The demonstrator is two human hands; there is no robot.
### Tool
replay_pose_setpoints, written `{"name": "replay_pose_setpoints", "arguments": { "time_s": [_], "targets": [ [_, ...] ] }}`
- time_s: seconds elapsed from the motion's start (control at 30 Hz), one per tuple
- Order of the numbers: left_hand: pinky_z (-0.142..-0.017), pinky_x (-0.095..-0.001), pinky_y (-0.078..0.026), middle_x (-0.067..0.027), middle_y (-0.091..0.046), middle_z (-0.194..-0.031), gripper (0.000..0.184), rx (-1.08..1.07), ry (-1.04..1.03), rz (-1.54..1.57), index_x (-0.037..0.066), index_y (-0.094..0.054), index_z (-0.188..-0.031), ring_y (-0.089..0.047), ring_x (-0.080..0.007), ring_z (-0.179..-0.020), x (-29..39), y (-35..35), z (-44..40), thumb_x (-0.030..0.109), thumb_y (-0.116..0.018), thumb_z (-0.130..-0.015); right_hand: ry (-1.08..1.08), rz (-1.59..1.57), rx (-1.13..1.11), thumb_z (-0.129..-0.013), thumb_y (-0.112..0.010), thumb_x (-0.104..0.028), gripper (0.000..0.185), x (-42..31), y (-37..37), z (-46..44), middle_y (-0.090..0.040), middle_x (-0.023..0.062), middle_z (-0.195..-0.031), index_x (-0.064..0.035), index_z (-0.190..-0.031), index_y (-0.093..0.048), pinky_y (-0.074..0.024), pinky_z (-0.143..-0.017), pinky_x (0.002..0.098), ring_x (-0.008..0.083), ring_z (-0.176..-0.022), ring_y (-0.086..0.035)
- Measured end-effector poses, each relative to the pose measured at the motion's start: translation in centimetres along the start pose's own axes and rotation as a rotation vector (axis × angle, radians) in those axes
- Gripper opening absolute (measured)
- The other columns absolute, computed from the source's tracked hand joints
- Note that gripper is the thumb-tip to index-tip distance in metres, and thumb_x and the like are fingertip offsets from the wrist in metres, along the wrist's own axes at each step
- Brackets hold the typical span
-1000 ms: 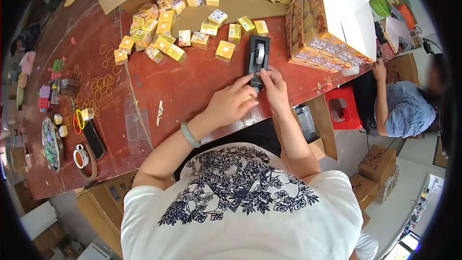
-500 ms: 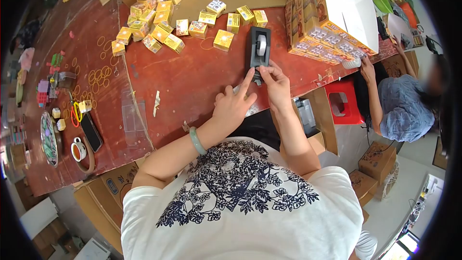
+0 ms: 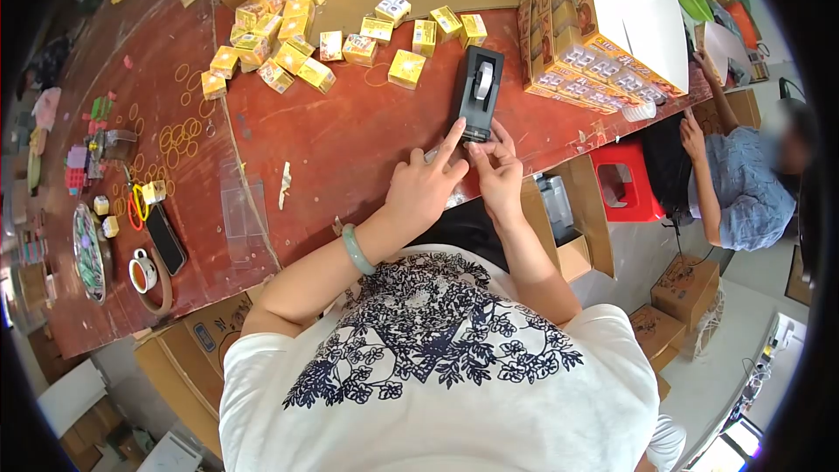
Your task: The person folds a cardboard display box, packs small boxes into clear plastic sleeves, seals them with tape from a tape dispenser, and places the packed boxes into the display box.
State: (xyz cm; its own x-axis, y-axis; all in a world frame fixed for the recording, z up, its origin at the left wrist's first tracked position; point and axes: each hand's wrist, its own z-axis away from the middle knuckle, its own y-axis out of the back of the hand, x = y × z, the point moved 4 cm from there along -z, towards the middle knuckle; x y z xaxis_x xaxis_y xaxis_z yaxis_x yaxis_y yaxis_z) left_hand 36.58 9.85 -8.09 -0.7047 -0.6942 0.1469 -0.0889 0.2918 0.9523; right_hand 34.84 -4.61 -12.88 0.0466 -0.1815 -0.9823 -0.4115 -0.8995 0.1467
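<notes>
A black tape dispenser with a roll of tape stands on the red table. My left hand has its index finger stretched out to the dispenser's near end; the other fingers are bent. Beside it, the thumb and index finger of my right hand are pinched together just below the same end, and what they hold is too small to make out. Beyond the dispenser, several small yellow boxes lie scattered, with more in and around an open cardboard box.
A stack of display boxes stands at the back right. At the left are rubber bands, yellow scissors, a phone and a cup. A co-worker sits at the right, near a red stool.
My left hand has moved up beside the dispenser and extended its index finger. The dispenser has turned slightly, its far end now further right. The co-worker's arms have shifted.
</notes>
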Motion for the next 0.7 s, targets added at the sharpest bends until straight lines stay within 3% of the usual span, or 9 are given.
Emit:
{"name": "replay_pose_setpoints", "arguments": {
  "time_s": [0.07, 0.2, 0.27, 0.3, 0.37, 0.4, 0.53, 0.7],
  "targets": [
    [-0.06, -0.0328, -0.052, -0.0154, -0.034, -0.157, 0.017, -0.022, 0.008, 0.017, 0.013, -0.06, -0.099, -0.059, -0.026, -0.073, -0.4, 0.6, -0.3, 0.018, -0.067, -0.084, 0.084, 0.055, 0.012, -0.088, -0.067, 0.0, 0.004, -0.9, 0.5, -0.1, -0.051, 0.0198, -0.138, 0.0025, -0.086, -0.07, -0.0455, -0.096, 0.033, 0.0292, -0.12, -0.057],
    [-0.065, -0.0327, -0.052, -0.0169, -0.053, -0.14, 0.03, 0.157, 0.098, 0.561, 0.012, -0.058, -0.103, -0.063, -0.024, -0.074, -2.4, 2.2, -0.5, 0.023, -0.074, -0.082, 0.158, 0.295, -0.073, -0.084, -0.067, 0.004, 0.006, -4.6, 2.8, 0.2, -0.066, 0.015, -0.114, 0.002, -0.088, -0.071, -0.05, -0.082, 0.0301, 0.0247, -0.095, -0.065],
    [-0.068, -0.0317, -0.052, -0.0155, -0.056, -0.136, 0.035, 0.08, 0.139, 0.717, 0.011, -0.057, -0.106, -0.063, -0.023, -0.079, -2.8, 3.3, -1.0, 0.022, -0.078, -0.079, 0.288, 0.344, -0.205, -0.082, -0.067, 0.005, 0.009, -9.3, 3.8, -1.0, -0.069, 0.0092, -0.09, 0.002, -0.089, -0.072, -0.0494, -0.071, 0.0278, 0.0212, -0.074, -0.062],
    [-0.072, -0.0307, -0.052, -0.0141, -0.058, -0.132, 0.041, 0.005, 0.173, 0.87, 0.011, -0.057, -0.109, -0.064, -0.022, -0.084, -3.0, 4.0, -1.5, 0.02, -0.081, -0.077, 0.285, 0.344, -0.203, -0.082, -0.067, 0.005, 0.009, -11.3, 4.4, -1.9, -0.069, 0.0092, -0.09, 0.002, -0.089, -0.072, -0.0494, -0.071, 0.0278, 0.0212, -0.074, -0.062],
    [-0.079, -0.0288, -0.052, -0.0114, -0.062, -0.124, 0.053, -0.138, 0.229, 1.163, 0.01, -0.057, -0.115, -0.065, -0.0199, -0.094, -3.3, 4.8, -2.7, 0.018, -0.087, -0.072, 0.404, 0.257, -0.533, -0.084, -0.067, 0.006, 0.023, -14.7, 4.0, -3.5, -0.064, 0.0055, -0.084, 0.0014, -0.106, -0.07, -0.0426, -0.065, 0.0217, 0.0122, -0.072, -0.056],
    [-0.079, -0.0288, -0.052, -0.0114, -0.062, -0.124, 0.053, -0.133, 0.22, 1.159, 0.01, -0.057, -0.115, -0.065, -0.0199, -0.094, -3.4, 5.1, -3.1, 0.018, -0.087, -0.072, 0.414, 0.259, -0.527, -0.084, -0.067, 0.006, 0.023, -15.7, 4.0, -4.4, -0.064, 0.0055, -0.084, 0.0014, -0.106, -0.07, -0.0426, -0.065, 0.0217, 0.0122, -0.072, -0.056],
    [-0.074, -0.0302, -0.05, -0.0079, -0.067, -0.095, 0.066, -0.137, 0.162, 1.307, 0.005, -0.055, -0.115, -0.063, -0.0174, -0.082, -3.2, 5.9, -4.4, 0.024, -0.092, -0.065, 0.134, -0.084, -0.904, -0.084, -0.067, 0.008, 0.033, -17.3, 2.5, -6.7, -0.062, 0.0045, -0.081, 0.0003, -0.116, -0.064, -0.0399, -0.063, 0.0207, 0.0103, -0.072, -0.053],
    [-0.075, -0.0296, -0.049, -0.0078, -0.067, -0.097, 0.063, -0.182, 0.16, 1.175, 0.004, -0.054, -0.115, -0.061, -0.0159, -0.082, -3.2, 7.5, -5.1, 0.024, -0.091, -0.068, 0.165, -0.014, -1.077, -0.084, -0.069, 0.006, 0.043, -17.0, 1.6, -8.1, -0.059, 0.0019, -0.076, -0.002, -0.125, -0.056, -0.0378, -0.06, 0.0197, 0.008, -0.068, -0.051]
  ]
}}
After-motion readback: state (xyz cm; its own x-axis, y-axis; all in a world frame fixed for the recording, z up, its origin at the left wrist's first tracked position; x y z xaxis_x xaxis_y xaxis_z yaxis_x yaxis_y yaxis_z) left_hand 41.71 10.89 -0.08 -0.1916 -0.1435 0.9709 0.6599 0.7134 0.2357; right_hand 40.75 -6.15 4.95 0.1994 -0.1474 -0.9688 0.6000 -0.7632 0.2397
